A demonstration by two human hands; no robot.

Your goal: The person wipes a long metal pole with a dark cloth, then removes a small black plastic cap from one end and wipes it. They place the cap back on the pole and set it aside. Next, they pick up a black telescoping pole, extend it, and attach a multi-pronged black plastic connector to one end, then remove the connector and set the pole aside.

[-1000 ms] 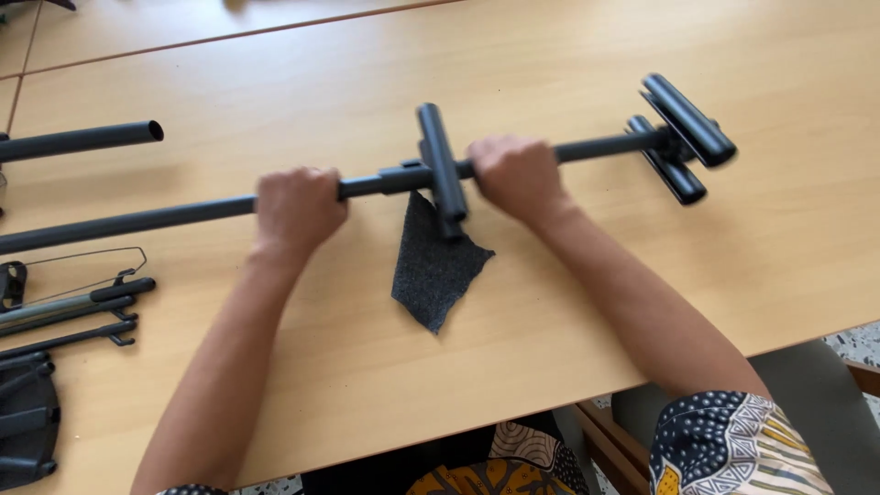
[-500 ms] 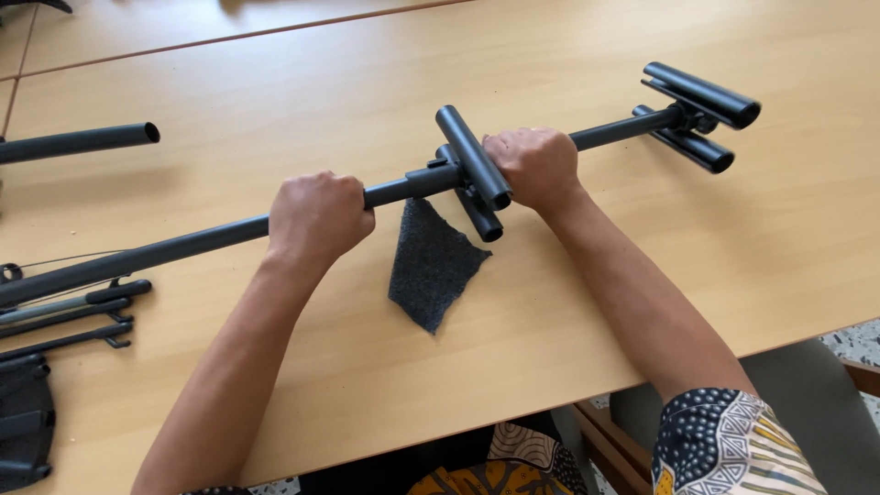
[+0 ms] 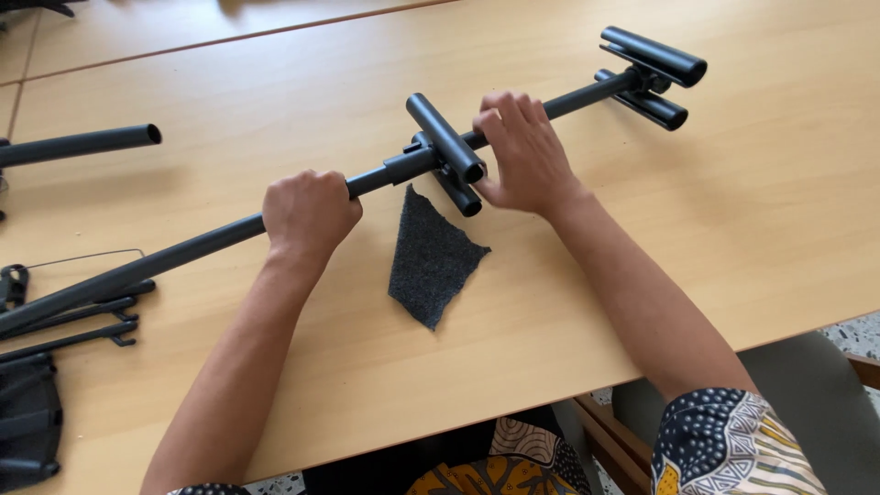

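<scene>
Fingers [image 3: 316,188] of the left hand [image 3: 307,213] are clenched round the long black pole [image 3: 202,241], which lies slantwise across the wooden counter [image 3: 733,238]. Her right hand [image 3: 527,156] rests on the same pole just beside the middle cross-tube [image 3: 446,139], fingers loosely spread over it rather than gripping. A dark felt scrap [image 3: 431,258] lies just below. Another cross-tube [image 3: 653,57] sits at the far end, and loose black parts [image 3: 64,316] lie at the left edge.

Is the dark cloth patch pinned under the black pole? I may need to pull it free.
No, the dark cloth patch lies flat on the table on the near side of the black pole, apart from it.
</scene>
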